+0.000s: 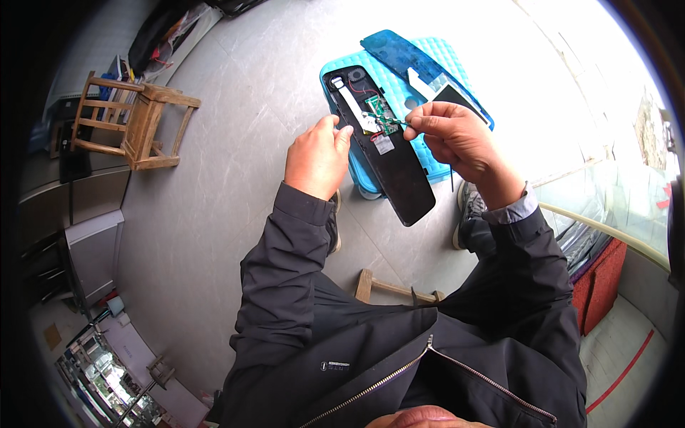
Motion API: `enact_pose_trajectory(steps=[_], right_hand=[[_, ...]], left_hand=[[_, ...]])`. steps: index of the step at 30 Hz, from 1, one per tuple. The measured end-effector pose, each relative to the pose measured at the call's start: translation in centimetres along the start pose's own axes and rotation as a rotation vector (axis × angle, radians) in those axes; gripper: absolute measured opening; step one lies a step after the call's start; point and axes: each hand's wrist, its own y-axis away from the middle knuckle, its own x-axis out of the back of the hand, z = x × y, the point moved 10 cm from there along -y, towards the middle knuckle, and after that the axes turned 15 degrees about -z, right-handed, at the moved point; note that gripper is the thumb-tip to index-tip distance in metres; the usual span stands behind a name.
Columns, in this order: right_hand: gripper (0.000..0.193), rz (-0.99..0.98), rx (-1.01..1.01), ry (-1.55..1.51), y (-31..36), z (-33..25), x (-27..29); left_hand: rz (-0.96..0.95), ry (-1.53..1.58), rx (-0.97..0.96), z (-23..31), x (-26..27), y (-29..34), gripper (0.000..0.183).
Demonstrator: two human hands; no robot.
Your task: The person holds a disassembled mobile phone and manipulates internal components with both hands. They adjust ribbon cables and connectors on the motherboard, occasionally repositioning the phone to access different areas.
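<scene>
A long black plastic casing (403,175) lies open on a light-blue quilted suitcase (364,187). Inside it I see a green circuit board (389,127), a white ribbon cable (348,100), thin red wires and a round speaker (356,74). My left hand (316,158) is closed at the casing's left edge, thumb and forefinger against it. With thumb and forefinger, my right hand (457,139) pinches a thin green-and-white tool (392,119) over the board; its exact kind is too small to tell. A blue cover (401,55) with a screen panel (457,97) rests behind, on the suitcase.
Grey floor tiles (207,207) surround the suitcase. A wooden chair (146,121) stands at the left. My shoes flank the suitcase's near side, and part of a wooden stool (365,285) shows below me. At the right are a glass panel (606,196) and a red box-like thing (599,285).
</scene>
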Motion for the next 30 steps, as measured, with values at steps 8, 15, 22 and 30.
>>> enact_pose_trajectory(steps=[8, 15, 22, 30], right_hand=[[0.01, -0.028, -0.019, 0.001, -0.1, 0.2, -0.4], [0.01, -0.035, -0.023, 0.003, -0.2, 0.6, -0.4], [0.011, -0.048, -0.033, 0.003, -0.5, 0.9, -0.3], [0.01, -0.04, -0.001, 0.049, -0.5, 0.7, 0.1]], left_hand=[[0.069, 0.149, -0.06, 1.1, 2.2, 1.1, 0.035], [-0.129, 0.499, -0.157, 3.1, 0.7, 1.2, 0.039], [-0.172, 0.505, -0.142, 3.2, 0.1, 0.9, 0.035], [-0.073, 0.378, -0.219, 3.3, 0.7, 0.7, 0.031]])
